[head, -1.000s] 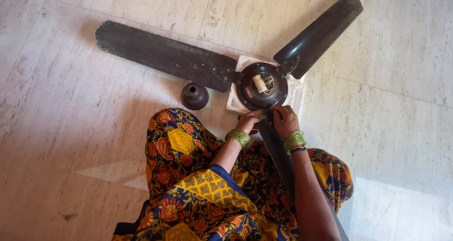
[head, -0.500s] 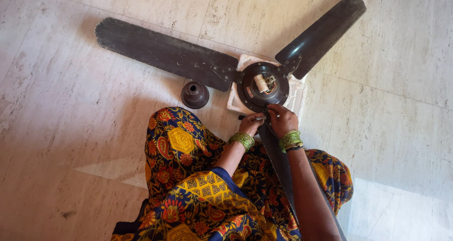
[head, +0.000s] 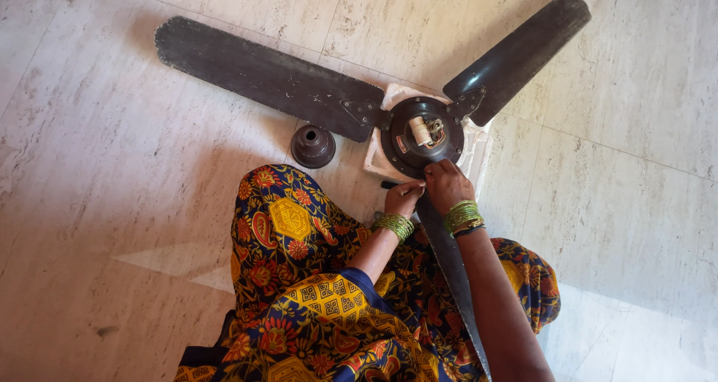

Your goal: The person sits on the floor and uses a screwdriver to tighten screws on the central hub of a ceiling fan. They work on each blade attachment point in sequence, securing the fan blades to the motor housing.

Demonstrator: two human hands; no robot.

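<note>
A dark ceiling fan lies flat on the marble floor, its round motor hub [head: 423, 136] resting on a white cloth [head: 479, 154]. One blade [head: 262, 74] runs to the left, one [head: 523, 49] to the upper right, and a third [head: 452, 270] comes toward me across my lap. My left hand [head: 402, 199] is closed on a small dark tool [head: 389, 185] at the hub's near edge. My right hand [head: 447, 185] presses on the root of the near blade beside the hub. Both wrists wear green bangles.
A dark bell-shaped fan cup [head: 313, 145] stands on the floor left of the hub. My knees, in a patterned blue, yellow and red cloth [head: 299, 277], fill the lower middle. Pale marble tiles [head: 112, 202] spread all around.
Both hands have stayed at the hub's near edge, with only small shifts of the fingers. The fan has not moved.
</note>
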